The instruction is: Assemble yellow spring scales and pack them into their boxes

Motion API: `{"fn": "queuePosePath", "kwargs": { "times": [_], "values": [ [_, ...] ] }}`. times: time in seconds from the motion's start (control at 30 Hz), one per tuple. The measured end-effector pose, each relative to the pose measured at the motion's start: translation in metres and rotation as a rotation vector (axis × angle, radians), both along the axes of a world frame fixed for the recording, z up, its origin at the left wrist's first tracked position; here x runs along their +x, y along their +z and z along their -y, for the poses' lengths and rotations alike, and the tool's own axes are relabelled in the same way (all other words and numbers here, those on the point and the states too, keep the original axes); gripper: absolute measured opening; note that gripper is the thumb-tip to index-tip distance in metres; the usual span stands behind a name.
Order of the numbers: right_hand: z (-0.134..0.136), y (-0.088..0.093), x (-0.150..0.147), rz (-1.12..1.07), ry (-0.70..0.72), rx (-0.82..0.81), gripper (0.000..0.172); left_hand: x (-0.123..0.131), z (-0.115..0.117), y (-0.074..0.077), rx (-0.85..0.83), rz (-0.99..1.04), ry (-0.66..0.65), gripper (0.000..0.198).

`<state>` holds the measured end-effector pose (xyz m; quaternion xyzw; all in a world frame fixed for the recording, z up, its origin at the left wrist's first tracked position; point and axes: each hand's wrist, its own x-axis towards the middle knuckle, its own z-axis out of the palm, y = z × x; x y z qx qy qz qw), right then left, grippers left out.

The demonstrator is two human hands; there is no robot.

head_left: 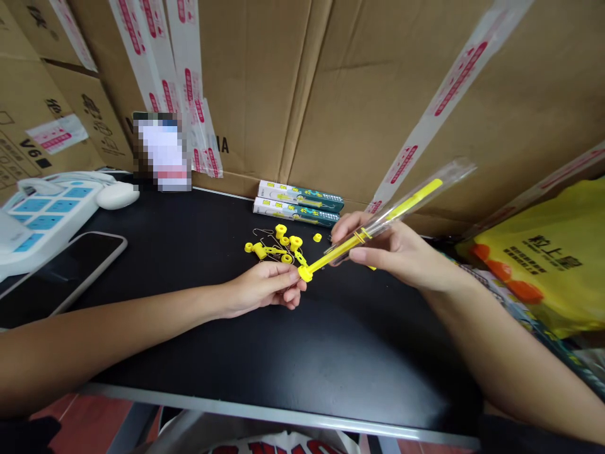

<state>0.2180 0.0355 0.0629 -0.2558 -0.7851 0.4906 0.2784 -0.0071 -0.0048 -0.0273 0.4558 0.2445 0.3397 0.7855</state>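
A spring scale (331, 252) with a clear tube and a slim yellow body slants up to the right above the table. My right hand (378, 249) is closed around the middle of the clear tube (416, 198). At the lower end is a round yellow cap (305, 273), pinched between thumb and fingers of my left hand (271, 284). Just behind my left hand lies a small pile of loose yellow plastic parts (259, 251), with thin metal hooks (263, 233) and springs among them. One yellow nut-like piece (317, 238) sits apart from the pile.
Two narrow printed boxes (297, 212) lie at the back of the black table (265, 353), against large cardboard boxes (246, 82). To the left are a white power strip (51, 208) and a phone (66, 271). A yellow bag (553, 252) stands at the right.
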Motion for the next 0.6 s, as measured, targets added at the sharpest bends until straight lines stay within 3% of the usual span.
{"fn": "queuePosePath", "kwargs": {
  "times": [0.6],
  "values": [
    [0.008,-0.015,-0.014,0.052,0.088,-0.052,0.02,0.0,0.001,-0.003,-0.076,0.024,-0.048,0.033]
  ]
}}
